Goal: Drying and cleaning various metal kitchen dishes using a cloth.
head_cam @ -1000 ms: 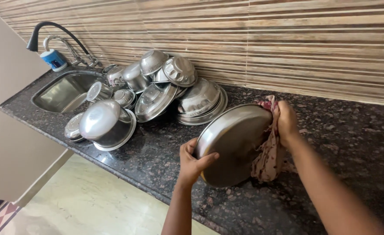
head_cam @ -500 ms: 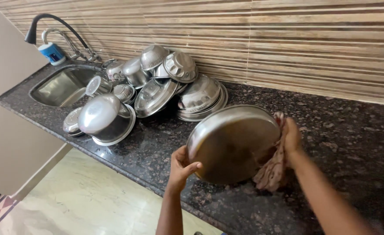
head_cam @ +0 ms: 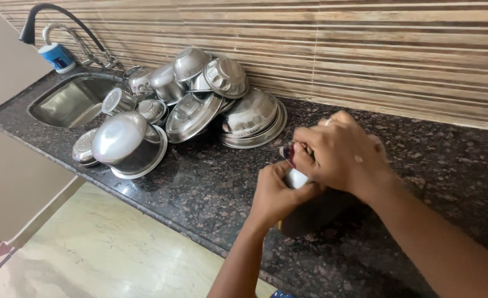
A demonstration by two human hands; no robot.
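- The left hand (head_cam: 277,196) wraps its fingers and thumb around the edge of a round, shiny steel plate (head_cam: 296,179), which stands on its edge on the dark speckled granite counter (head_cam: 210,182); only a small bright patch of the plate shows between the two hands.
- The right hand (head_cam: 340,152) lies over the top of the plate, fingers curled together and pinched on a scrap of reddish patterned cloth (head_cam: 289,153) pressed to the rim; most of the cloth is hidden under the palm.
- The plate is at the middle of the counter, well apart from the heap of washed vessels to its left, and throws a dark reflection on the polished stone below.
- The heap of upturned steel vessels (head_cam: 199,105) is smooth and mirror-bright: about a dozen pieces, though an exact count cannot be told where they overlap.
- Nearest the counter's front edge sits one large domed steel pot (head_cam: 125,143), upside down on a wider dish.
- Two stacked shallow bowls (head_cam: 255,117) lie at the right end of the heap; one fluted, ridged steel mould (head_cam: 226,77) leans at the top.
- One rectangular steel sink (head_cam: 72,102) is sunk into the counter at the far left, with one black curved faucet (head_cam: 56,14) over it and one blue and white cup (head_cam: 56,57) beside.
- The wall (head_cam: 365,49) is tiled in thin brown and cream horizontal stripes, matte and streaky.
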